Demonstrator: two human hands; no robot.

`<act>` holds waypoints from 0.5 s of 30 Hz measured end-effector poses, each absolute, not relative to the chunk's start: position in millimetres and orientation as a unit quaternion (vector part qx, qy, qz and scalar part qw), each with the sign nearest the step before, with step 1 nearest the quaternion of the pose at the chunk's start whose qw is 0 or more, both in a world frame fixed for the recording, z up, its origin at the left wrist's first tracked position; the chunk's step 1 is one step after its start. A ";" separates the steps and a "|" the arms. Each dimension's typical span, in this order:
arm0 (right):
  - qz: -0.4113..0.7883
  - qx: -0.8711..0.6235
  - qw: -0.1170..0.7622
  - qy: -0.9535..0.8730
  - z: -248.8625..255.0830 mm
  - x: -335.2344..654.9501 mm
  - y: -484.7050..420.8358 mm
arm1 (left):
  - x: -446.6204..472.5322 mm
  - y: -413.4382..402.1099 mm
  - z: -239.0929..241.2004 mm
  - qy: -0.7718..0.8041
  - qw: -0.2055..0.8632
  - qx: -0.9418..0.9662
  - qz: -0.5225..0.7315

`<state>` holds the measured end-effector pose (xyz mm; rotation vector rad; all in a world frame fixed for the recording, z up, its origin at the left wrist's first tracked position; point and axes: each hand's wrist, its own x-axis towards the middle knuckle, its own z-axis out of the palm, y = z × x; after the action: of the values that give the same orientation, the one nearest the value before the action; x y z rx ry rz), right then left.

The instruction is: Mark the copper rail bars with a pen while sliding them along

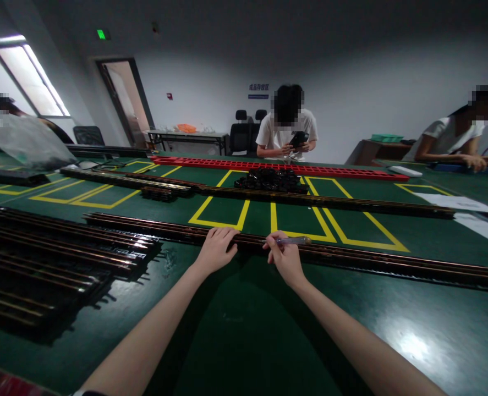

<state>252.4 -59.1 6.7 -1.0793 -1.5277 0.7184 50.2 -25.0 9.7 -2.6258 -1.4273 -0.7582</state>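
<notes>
A long dark rail (371, 261) with copper-coloured strips along it runs crosswise on the green table in front of me. My left hand (218, 250) lies over its middle, fingers across the top and thumb on the near side. Just to the right, my right hand (285, 258) pinches a slim pen-like tool (295, 240) with a translucent barrel. The tool lies nearly level, its thin end pointing left, close above the rail. Whether that tip touches the rail is too small to tell.
Several similar rails (41, 258) are stacked at the left. Beyond lie another long rail (351, 205), a heap of black parts (270, 180) and a red slotted strip (277, 166). Papers (481, 225) lie at right. A person (287, 129) across the table holds a black device.
</notes>
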 end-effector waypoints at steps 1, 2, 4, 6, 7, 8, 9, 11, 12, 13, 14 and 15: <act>0.303 -0.453 0.539 -0.642 6.7 252.4 -59.0 | 50.4 -24.9 9.6 -0.465 0.032 -0.850 -0.245; 0.304 -0.453 0.539 -0.642 6.5 252.4 -58.8 | 50.7 -24.6 9.3 -0.466 0.036 -0.849 -0.245; 0.303 -0.452 0.540 -0.641 5.9 252.3 -58.5 | 51.5 -23.8 8.0 -0.469 0.047 -0.847 -0.245; 0.300 -0.453 0.543 -0.640 5.1 252.0 -58.0 | 52.6 -23.0 6.2 -0.471 0.060 -0.846 -0.243; 0.297 -0.454 0.544 -0.640 4.8 251.9 -57.8 | 53.3 -22.7 5.3 -0.473 0.066 -0.845 -0.241; 0.295 -0.454 0.545 -0.640 4.5 251.7 -57.6 | 53.9 -22.5 4.4 -0.474 0.073 -0.844 -0.239; 0.293 -0.455 0.545 -0.641 4.4 251.6 -57.5 | 54.6 -22.3 3.6 -0.476 0.079 -0.843 -0.238; 0.291 -0.456 0.543 -0.642 4.3 251.6 -57.5 | 55.6 -22.4 2.4 -0.476 0.091 -0.842 -0.236; 0.291 -0.456 0.543 -0.642 4.4 251.6 -57.6 | 55.9 -22.6 2.1 -0.475 0.097 -0.842 -0.236; 0.290 -0.456 0.542 -0.643 4.5 251.6 -57.6 | 56.1 -22.9 1.8 -0.472 0.103 -0.843 -0.236; 0.290 -0.455 0.542 -0.645 4.5 251.6 -57.8 | 56.2 -23.2 1.7 -0.468 0.107 -0.845 -0.236; 0.290 -0.453 0.542 -0.646 4.6 251.6 -57.9 | 56.2 -23.5 1.8 -0.465 0.111 -0.846 -0.235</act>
<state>251.6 -57.9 4.6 -1.0761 -1.5336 0.6895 56.2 -23.5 1.8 -2.4863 -1.3654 -0.6911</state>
